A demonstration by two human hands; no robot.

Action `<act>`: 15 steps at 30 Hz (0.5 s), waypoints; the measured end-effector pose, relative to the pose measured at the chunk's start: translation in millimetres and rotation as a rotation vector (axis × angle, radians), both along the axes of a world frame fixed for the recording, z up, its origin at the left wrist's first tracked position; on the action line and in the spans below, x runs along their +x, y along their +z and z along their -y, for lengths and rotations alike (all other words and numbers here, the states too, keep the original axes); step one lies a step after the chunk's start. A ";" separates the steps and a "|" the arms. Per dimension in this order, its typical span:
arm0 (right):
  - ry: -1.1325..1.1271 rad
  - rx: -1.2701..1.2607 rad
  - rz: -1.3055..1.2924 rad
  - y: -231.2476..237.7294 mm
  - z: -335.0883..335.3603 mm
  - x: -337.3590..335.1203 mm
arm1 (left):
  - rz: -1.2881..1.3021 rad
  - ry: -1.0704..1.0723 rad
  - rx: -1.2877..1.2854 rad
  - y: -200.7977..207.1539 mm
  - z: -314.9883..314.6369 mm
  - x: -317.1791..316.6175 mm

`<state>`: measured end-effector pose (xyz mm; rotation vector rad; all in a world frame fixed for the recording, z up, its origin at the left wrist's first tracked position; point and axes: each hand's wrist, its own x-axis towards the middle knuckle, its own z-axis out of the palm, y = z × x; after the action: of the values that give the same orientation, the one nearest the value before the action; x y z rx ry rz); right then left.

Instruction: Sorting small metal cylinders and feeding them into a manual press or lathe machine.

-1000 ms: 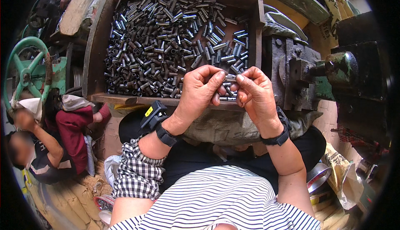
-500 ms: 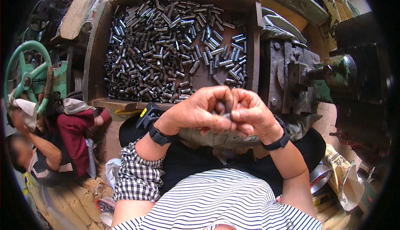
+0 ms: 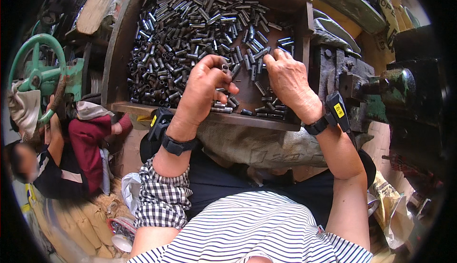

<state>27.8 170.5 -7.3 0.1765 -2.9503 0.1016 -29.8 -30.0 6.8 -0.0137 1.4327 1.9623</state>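
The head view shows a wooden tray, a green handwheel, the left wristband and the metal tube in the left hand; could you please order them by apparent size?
Largest to smallest:
wooden tray
green handwheel
left wristband
metal tube in the left hand

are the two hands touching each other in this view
No, a gap showing the floor of the brown box and a few loose metal tubes separates the left hand from the right hand.
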 end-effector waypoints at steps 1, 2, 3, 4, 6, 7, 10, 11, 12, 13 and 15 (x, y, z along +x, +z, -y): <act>0.005 -0.001 0.000 -0.7 0.0 -0.5 | -0.191 -0.077 -0.161 -0.7 1.0 2.5; -0.006 0.013 0.037 -1.6 -1.2 -0.5 | -0.418 -0.212 -0.336 -0.1 3.2 2.6; -0.016 0.027 0.073 -1.2 0.0 -0.9 | -0.723 -0.217 -0.482 -2.8 4.9 4.3; -0.014 0.026 0.072 0.1 1.5 -1.2 | -1.029 -0.220 -0.625 -8.1 5.7 6.9; 0.000 0.027 0.116 4.3 2.7 -1.0 | -1.171 -0.181 -0.779 -15.8 3.4 10.9; -0.001 0.028 0.117 3.4 2.1 -0.7 | -1.193 -0.273 -0.954 -17.1 0.2 12.3; -0.023 0.021 0.137 2.6 0.9 -0.8 | -1.209 -0.407 -1.173 -17.2 -7.1 13.0; -0.027 0.017 0.149 4.1 2.0 -0.7 | -1.220 -0.407 -1.149 -18.6 -7.6 12.3; -0.035 0.017 0.162 5.4 1.9 -0.4 | -1.232 -0.408 -1.120 -20.9 -8.9 12.0; -0.031 0.013 0.143 8.5 1.2 -0.8 | -1.235 -0.408 -1.117 -23.1 -10.1 11.8; -0.023 0.010 0.166 9.0 -2.7 -4.6 | -1.201 -0.426 -1.094 -25.8 -12.1 11.2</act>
<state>23.2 173.3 1.8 0.1427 -3.1181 0.1029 -18.6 -18.0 -19.0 1.0026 2.7614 0.5220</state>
